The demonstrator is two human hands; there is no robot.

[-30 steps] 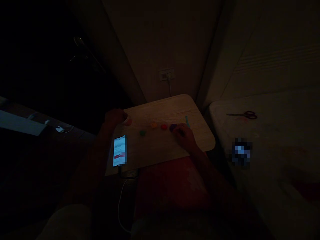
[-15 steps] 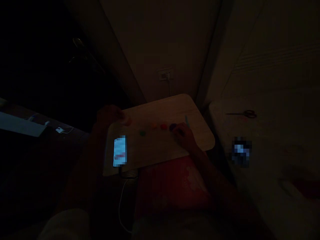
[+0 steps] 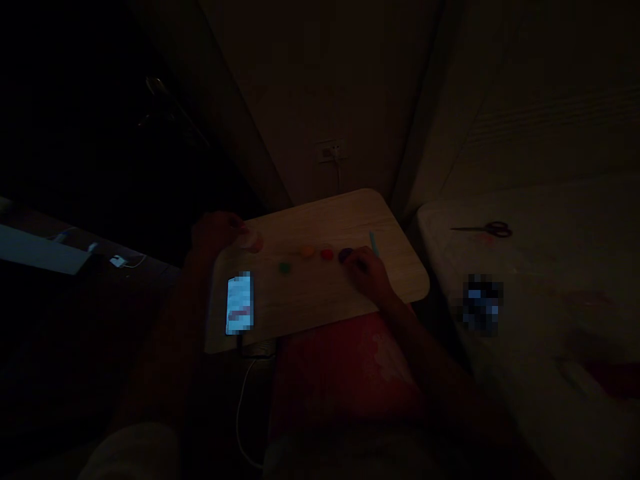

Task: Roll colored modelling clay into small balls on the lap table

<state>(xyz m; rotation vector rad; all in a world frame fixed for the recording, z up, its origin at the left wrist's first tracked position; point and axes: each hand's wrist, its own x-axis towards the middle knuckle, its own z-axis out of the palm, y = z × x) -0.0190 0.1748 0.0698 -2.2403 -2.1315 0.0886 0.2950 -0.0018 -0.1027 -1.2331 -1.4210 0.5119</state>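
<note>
At the far left edge of the small wooden table, my left hand [image 3: 220,229] has its bent fingertips against the rim of a small pale pinkish tub [image 3: 253,242]. Darkness and blur hide the exact grip. My right hand [image 3: 370,272] rests on the table with its fingers closed at a dark purple lump [image 3: 345,255], partly covering it. Left of that sit a red lump [image 3: 327,255], an orange lump [image 3: 307,252] and a green lump [image 3: 285,267]. Behind my right hand lies a light blue strip [image 3: 373,241].
A lit phone [image 3: 239,303] lies at the table's front left, with a cable [image 3: 241,393] below. Scissors [image 3: 493,229] and a blurred-out device [image 3: 481,303] lie on the pale surface at right. A red seat [image 3: 340,373] is in front, and a wall socket [image 3: 330,151] behind.
My left hand has drawn back slightly to the left, and the pale tub has shifted a little the same way. My right hand and the coloured lumps stay in place.
</note>
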